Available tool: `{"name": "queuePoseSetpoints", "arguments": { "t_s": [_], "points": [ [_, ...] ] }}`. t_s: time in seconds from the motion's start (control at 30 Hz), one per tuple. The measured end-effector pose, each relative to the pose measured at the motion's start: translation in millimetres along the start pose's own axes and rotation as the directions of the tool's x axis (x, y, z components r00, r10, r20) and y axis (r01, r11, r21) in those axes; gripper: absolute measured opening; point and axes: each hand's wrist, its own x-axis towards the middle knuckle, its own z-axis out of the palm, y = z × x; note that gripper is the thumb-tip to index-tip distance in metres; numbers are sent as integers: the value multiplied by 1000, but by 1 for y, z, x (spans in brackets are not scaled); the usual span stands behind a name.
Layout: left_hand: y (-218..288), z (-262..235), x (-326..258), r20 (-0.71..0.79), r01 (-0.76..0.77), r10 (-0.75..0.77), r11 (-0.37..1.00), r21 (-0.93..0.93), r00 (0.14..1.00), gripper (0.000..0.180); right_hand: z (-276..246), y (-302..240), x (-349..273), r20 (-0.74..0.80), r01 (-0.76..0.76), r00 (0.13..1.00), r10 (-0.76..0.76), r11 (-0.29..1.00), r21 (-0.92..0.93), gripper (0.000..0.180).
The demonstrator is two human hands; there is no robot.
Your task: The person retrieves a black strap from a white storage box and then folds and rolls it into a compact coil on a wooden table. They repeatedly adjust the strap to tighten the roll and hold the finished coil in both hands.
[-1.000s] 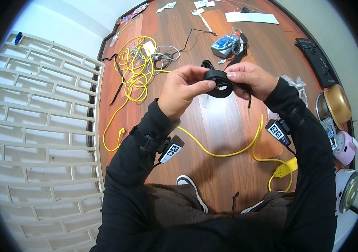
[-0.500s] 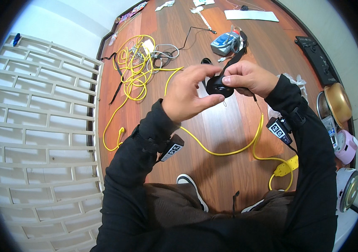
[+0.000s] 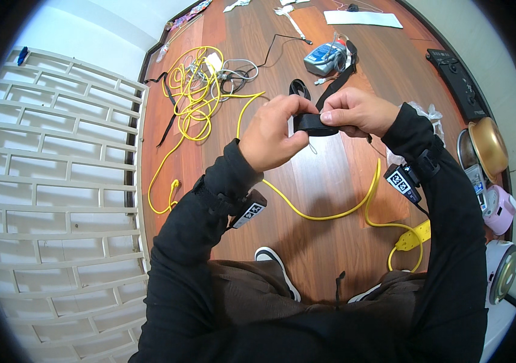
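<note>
A coil of flat black strap [image 3: 315, 125] hangs in the air between my hands, over the wooden floor. My left hand [image 3: 272, 132] grips its left side with thumb and fingers. On the other side my right hand [image 3: 359, 114] pinches the coil between thumb and bent fingers. A loose length of the strap [image 3: 339, 83] runs up and away from the coil toward the blue-grey bottle [image 3: 326, 59] on the floor. Just beyond my left fingers shows another black loop [image 3: 299, 88]; whether it joins the strap I cannot tell. A thin thread-like loop hangs below the coil.
A tangled yellow cable [image 3: 194, 115] lies left, its line crossing before me to a yellow power strip [image 3: 414, 236]. At right stand a gold pot [image 3: 489, 151], a pink appliance [image 3: 500, 209] and a black panel [image 3: 456, 83]. A white lattice rack [image 3: 64, 187] borders the left.
My left fingers have closed in on the coil from a wider spread. The coil has turned, its edge band now facing me rather than its round side.
</note>
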Motion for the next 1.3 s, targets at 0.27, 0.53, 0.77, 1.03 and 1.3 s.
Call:
{"name": "queuePoseSetpoints", "arguments": {
  "t_s": [0.27,0.53,0.77,1.03,1.3],
  "points": [
    [-3,-4,1,128,129,-102,966,-223,987,27,3,-11,-4,-3,75,997,-77,978,-195,31],
    [-5,-1,0,109,46,-21,972,-228,994,23,-3,-29,-18,6,190,976,-217,840,-509,32],
    [-4,-7,-1,246,237,-133,854,-464,960,20,7,-42,-26,-22,194,969,-245,815,-546,32],
    [16,0,3,166,202,-132,818,-539,977,22,16,-47,-25,91,373,860,-502,499,-782,26],
    [19,-14,3,95,-75,80,996,-54,992,22,21,-51,-26,116,365,795,-595,317,-875,22]
  ]
}}
